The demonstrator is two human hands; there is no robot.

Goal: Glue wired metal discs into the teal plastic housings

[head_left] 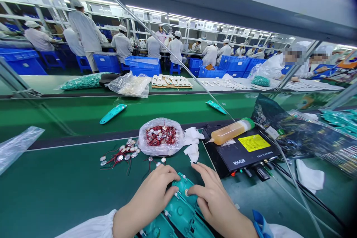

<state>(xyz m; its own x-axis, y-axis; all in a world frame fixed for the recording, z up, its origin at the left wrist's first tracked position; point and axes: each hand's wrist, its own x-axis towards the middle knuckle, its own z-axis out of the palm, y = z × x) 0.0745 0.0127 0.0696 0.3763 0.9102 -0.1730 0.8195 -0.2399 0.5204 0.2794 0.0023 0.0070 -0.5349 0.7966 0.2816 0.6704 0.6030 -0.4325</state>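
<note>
Several teal plastic shell halves (178,212) lie side by side in front of me, their hollow insides up. My left hand (152,193) grips the far end of one shell between thumb and curled fingers. With its fingers apart, my right hand (213,197) presses an index fingertip on a small round disc (186,192) inside that shell. Just beyond sits a clear plastic bag (142,137) full of wired discs (163,135) with red leads. To its left is a loose pile of metal discs (122,153) with red and black wires.
A glue bottle (231,131) lies on a black RH-928 box (242,152) at right, near cables and white tissues (192,145). Two teal pieces (113,113) rest on the green conveyor belt (167,109). Co-workers (176,49) sit beyond, among blue crates (142,65).
</note>
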